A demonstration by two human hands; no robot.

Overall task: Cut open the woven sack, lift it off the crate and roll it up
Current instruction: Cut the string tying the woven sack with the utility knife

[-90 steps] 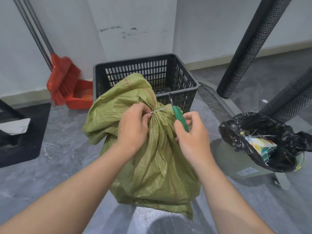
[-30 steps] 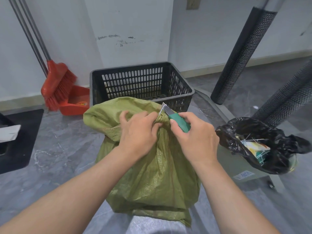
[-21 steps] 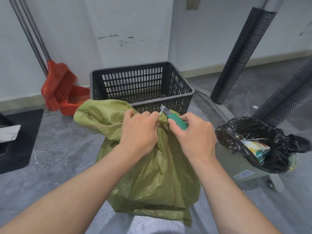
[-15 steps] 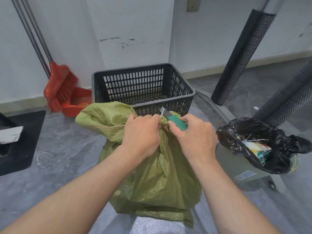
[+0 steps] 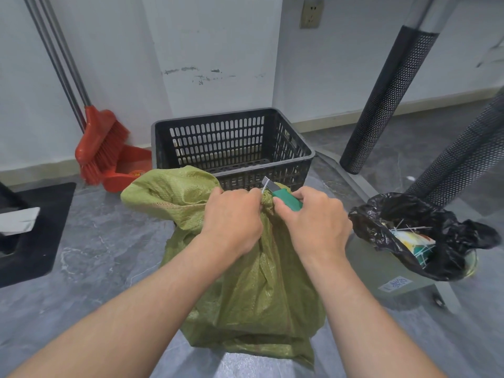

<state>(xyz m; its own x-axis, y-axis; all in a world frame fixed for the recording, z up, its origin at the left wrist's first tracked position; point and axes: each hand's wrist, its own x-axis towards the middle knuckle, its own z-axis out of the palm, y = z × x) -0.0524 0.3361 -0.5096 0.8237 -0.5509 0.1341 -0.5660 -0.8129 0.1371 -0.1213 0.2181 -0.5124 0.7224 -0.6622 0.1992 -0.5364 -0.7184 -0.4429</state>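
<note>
sack [image 5: 253, 282] centre frame, neck bunched in left hand [image 5: 231, 216]. right hand [image 5: 313, 222] gripping knife [image 5: 283, 197], blade at tie. keep neck taut, cut away from fingers.

sack [image 5: 253, 285] is a yellowish olive green, woven texture with a faint tan band near the top. knife [image 5: 287, 200] has a teal-green handle and a silver blade. crate [image 5: 231, 143] behind it is black with a slotted grid pattern. broom [image 5: 101, 143] and dustpan [image 5: 128, 170] are both orange-red, broom poles grey. bin bag [image 5: 425, 236] is glossy black, bin [image 5: 381, 271] under it grey-green with a small white label in blue print. floor [image 5: 103, 255] is grey with pale marble veining, mat [image 5: 35, 233] is black, walls white with dark scuffs. two posts [image 5: 381, 105] are black perforated mesh.
</note>
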